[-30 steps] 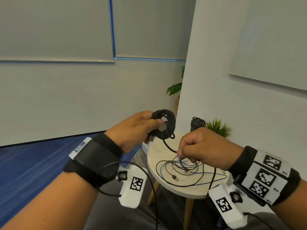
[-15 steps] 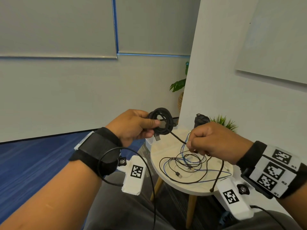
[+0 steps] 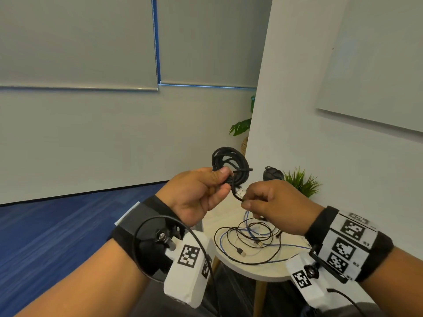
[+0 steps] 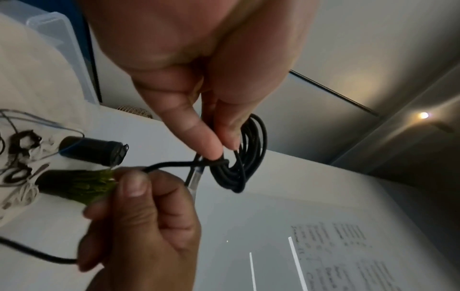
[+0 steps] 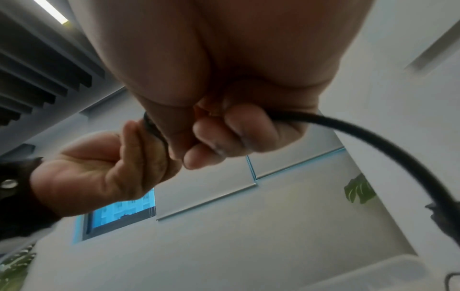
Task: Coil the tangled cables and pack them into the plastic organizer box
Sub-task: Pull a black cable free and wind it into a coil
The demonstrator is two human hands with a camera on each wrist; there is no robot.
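Note:
My left hand (image 3: 206, 193) pinches a coiled black cable (image 3: 231, 165) between thumb and fingers, held up above the table. The coil (image 4: 246, 157) shows as several loops below the fingertips in the left wrist view. My right hand (image 3: 272, 202) grips the cable's loose tail close to the coil, with a silver USB plug (image 3: 240, 192) showing between the two hands. That tail (image 5: 373, 141) runs out of the curled right fingers. A tangle of thin black and blue cables (image 3: 251, 239) lies on the round table (image 3: 249, 268). A clear plastic box (image 4: 62, 49) stands beyond the table.
A small green plant (image 3: 299, 181) and a dark round object (image 3: 272, 173) stand at the back of the table against the white wall. A short black cylinder (image 4: 92, 149) and a bundled white cable (image 4: 22, 195) also lie there. Blue carpet (image 3: 57, 225) spreads to the left.
My right hand has risen from the table tangle and closed in on the coil. The tail between the hands has grown much shorter, and the USB plug has come up beside the coil.

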